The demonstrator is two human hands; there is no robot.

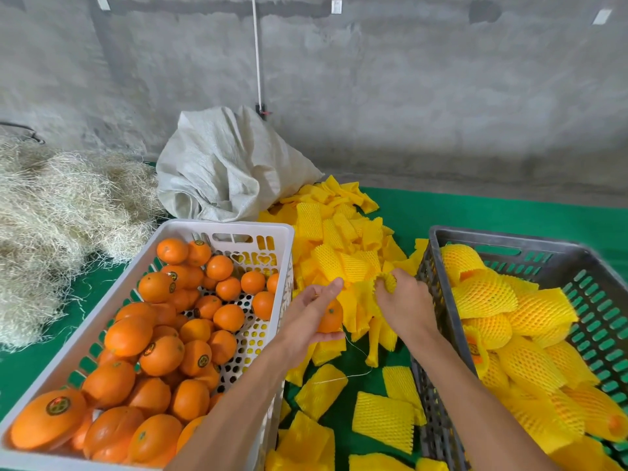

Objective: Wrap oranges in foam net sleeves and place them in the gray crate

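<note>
Left hand (314,312) is cradling an orange (330,317); right hand (402,302) is pinching a foam sleeve (385,283), which probably needs stretching wide open before sliding it over.

White woven sack (224,168), straw pile (57,212), green table cover (492,212), concrete wall (407,79)
</note>
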